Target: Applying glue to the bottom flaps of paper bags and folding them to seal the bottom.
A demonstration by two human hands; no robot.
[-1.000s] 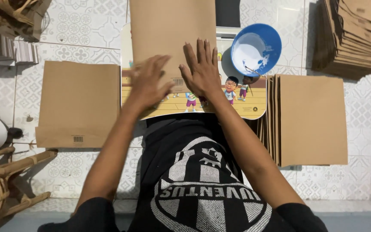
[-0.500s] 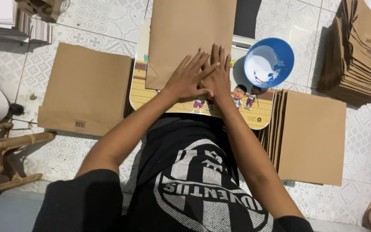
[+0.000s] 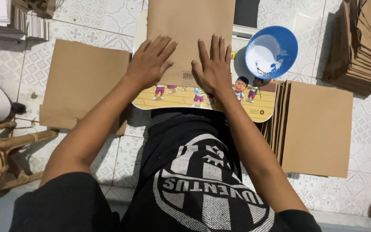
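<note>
Left hand (image 3: 150,60) and right hand (image 3: 213,68) press flat, fingers spread, on a brown paper bag (image 3: 190,30) (top edge cut off).

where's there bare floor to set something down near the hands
Bare tile shows above the left brown sheet, and between the blue bowl and the right-hand stack of bags. A strip runs right of the flat pile. The lap board is crowded: both hands, left and right, press a brown bag.
</note>
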